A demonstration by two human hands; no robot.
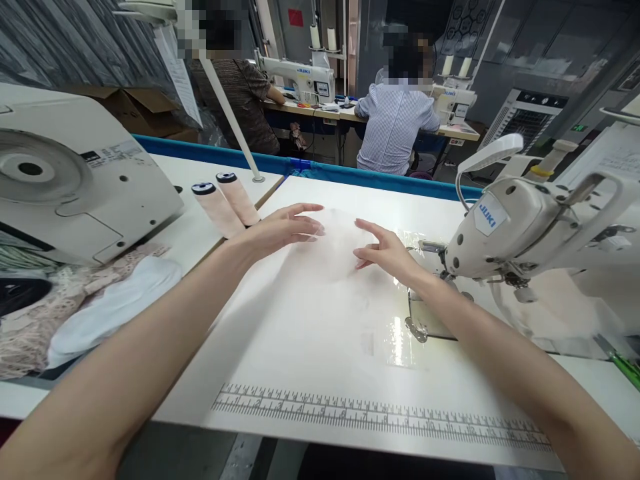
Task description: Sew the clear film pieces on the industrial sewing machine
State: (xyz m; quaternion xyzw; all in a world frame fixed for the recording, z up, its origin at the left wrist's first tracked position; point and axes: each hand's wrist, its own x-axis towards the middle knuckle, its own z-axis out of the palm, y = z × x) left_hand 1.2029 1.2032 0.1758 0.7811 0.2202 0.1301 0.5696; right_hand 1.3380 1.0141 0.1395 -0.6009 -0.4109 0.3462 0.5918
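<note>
A thin, pale, nearly see-through piece of fabric (pixel 336 247) lies between my hands over the white tabletop; its outline is faint. My left hand (pixel 285 230) reaches to its left edge, fingers stretched and apart, the fingertips touching or just above it. On the other side my right hand (pixel 385 250) has its index finger extended and thumb apart, close to the fabric's right edge. Whether either hand lifts the fabric I cannot tell. The sewing machine head (pixel 480 227) stands just right of my right hand, its needle area partly hidden by my forearm.
Two pale thread cones (pixel 237 199) stand beyond my left forearm. At left are another machine (pixel 75 180) and piled lace and white cloth (pixel 115 307). A printed ruler (pixel 370 417) runs along the front edge. Two people sit at machines behind a blue trough (pixel 350 175).
</note>
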